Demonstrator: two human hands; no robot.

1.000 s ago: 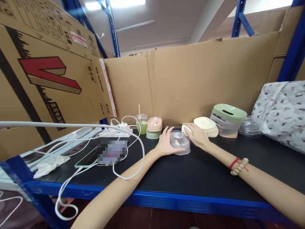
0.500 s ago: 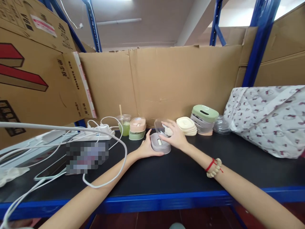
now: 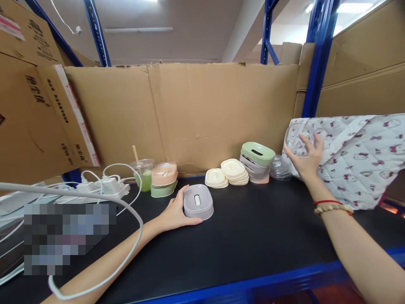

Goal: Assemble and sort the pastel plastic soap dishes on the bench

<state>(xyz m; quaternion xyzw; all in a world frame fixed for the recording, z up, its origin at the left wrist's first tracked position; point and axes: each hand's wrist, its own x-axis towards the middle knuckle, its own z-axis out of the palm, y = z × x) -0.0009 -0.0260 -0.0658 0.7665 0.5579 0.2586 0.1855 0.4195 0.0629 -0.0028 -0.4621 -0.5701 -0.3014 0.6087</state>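
My left hand curls round the left side of a lilac-grey plastic box, thumb at its near edge. The box stands on the black shelf top, with a small white slot piece in its upper face. Out to the right, my right hand is raised, its fingers curved around a clear plastic cover. That cover is see-through and hard to outline against the patterned bag. Below and left of it sits a stack of clear covers on the shelf.
Cream lids lie in two piles near the cardboard back wall. Beside them rises a stack topped by a green box lid. A pink-and-green box, a drink cup and white cables occupy the left; a quilted bag stands right.
My right hand has moved away from the lilac-grey box to the far right, carrying the clear cover. My left hand stays on the box. The view has turned rightward.
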